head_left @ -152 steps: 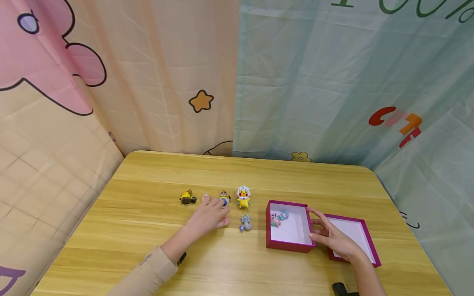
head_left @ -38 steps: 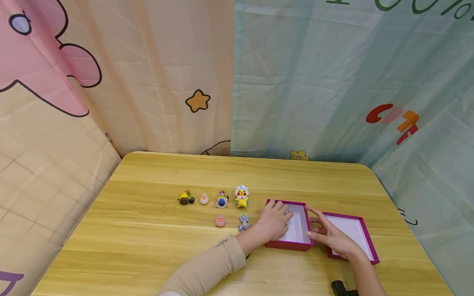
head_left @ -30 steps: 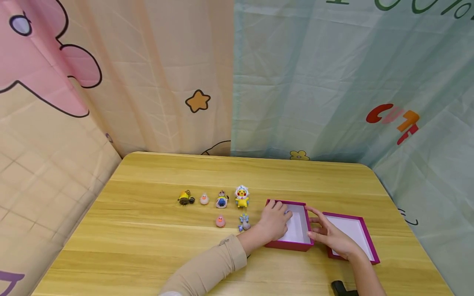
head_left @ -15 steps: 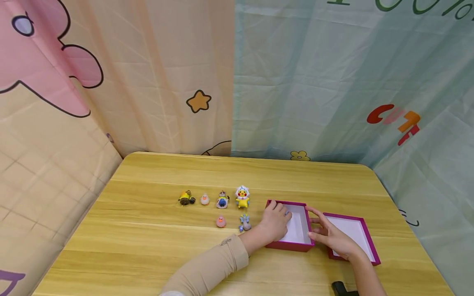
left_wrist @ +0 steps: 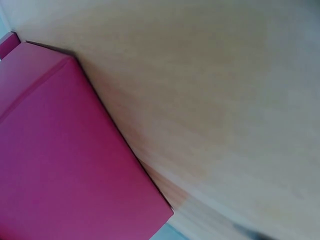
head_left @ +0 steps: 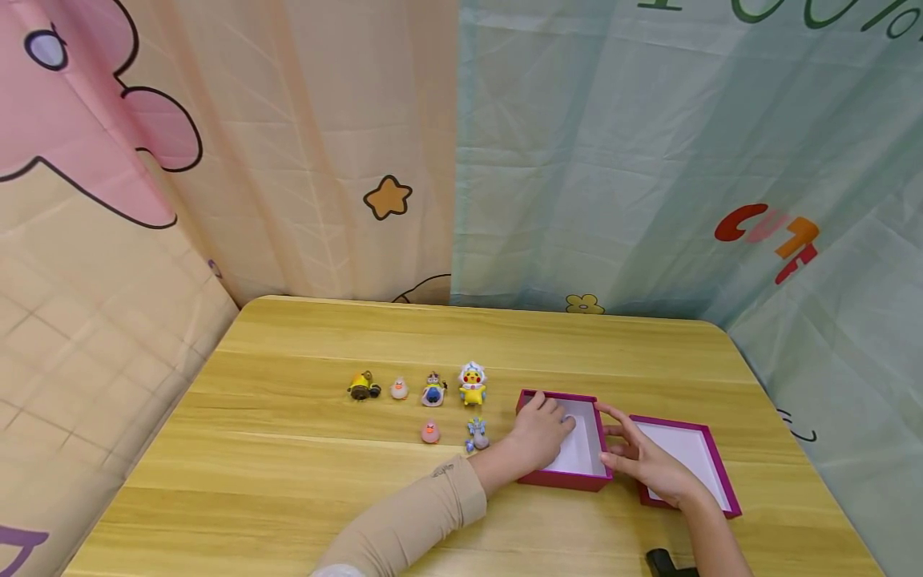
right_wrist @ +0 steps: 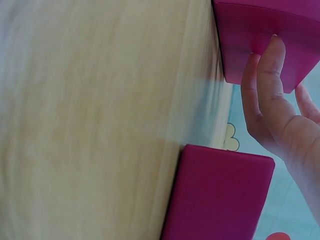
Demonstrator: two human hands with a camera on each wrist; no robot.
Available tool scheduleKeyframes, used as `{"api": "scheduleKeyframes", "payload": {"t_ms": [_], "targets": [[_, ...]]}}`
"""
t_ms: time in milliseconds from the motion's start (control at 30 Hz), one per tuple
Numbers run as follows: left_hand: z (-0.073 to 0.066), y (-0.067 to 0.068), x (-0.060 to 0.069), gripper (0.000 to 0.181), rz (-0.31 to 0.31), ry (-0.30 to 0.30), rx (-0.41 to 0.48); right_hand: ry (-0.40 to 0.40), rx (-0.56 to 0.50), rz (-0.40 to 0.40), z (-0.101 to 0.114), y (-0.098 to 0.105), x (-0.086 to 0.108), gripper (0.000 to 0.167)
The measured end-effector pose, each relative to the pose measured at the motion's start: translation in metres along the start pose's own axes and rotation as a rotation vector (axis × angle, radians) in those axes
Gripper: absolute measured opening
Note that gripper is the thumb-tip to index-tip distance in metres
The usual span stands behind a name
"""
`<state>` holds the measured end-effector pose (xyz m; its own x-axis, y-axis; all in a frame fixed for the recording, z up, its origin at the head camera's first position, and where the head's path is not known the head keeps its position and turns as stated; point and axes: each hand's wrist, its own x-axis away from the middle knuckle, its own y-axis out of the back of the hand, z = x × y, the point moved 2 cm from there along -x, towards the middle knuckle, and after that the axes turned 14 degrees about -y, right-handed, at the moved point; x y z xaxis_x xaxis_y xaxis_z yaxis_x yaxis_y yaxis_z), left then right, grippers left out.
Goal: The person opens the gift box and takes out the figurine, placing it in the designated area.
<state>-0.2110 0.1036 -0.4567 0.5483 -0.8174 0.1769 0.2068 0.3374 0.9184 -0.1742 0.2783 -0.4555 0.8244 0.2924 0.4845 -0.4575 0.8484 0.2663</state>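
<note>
My left hand (head_left: 539, 434) reaches into an open magenta box (head_left: 566, 481) with a white inside, its fingers down near the left wall. Whatever lies under those fingers is hidden. Against the box's right wall rest the fingertips of my right hand (head_left: 645, 458), spread along the side; the right wrist view shows them touching the magenta wall (right_wrist: 270, 45). Left of the box stand small toy figures: a Pikachu in a white hood (head_left: 472, 385), a blue-and-white figure (head_left: 433, 390), a white duck (head_left: 399, 389), a pink duck (head_left: 430, 433) and a grey-blue figure (head_left: 477, 433).
At the left end of the row lies a yellow-and-black toy (head_left: 364, 386). The magenta lid (head_left: 688, 457) lies inside-up beneath and beyond my right hand. A black object (head_left: 667, 563) sits at the front edge. Printed curtains (head_left: 577, 160) hang behind the wooden table (head_left: 238, 465).
My left hand has moved right, from over the toy row into the box, covering the pink and blue figures seen there earlier. Lately it has shifted slightly right. The right hand stays at the wall.
</note>
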Motion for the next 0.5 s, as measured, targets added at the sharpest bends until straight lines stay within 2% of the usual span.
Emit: {"api": "scheduleKeyframes", "payload": {"t_ms": [200, 500], "targets": [[-0.0013, -0.0007, -0.0019, 0.032, -0.053, -0.007, -0.025, 0.011, -0.003, 0.009, 0.002, 0.0, 0.0012, 0.075], [-0.0029, -0.0023, -0.0038, 0.035, 0.015, -0.009, -0.132, 0.013, -0.001, 0.009, 0.0019, -0.0002, 0.0005, 0.076]]}}
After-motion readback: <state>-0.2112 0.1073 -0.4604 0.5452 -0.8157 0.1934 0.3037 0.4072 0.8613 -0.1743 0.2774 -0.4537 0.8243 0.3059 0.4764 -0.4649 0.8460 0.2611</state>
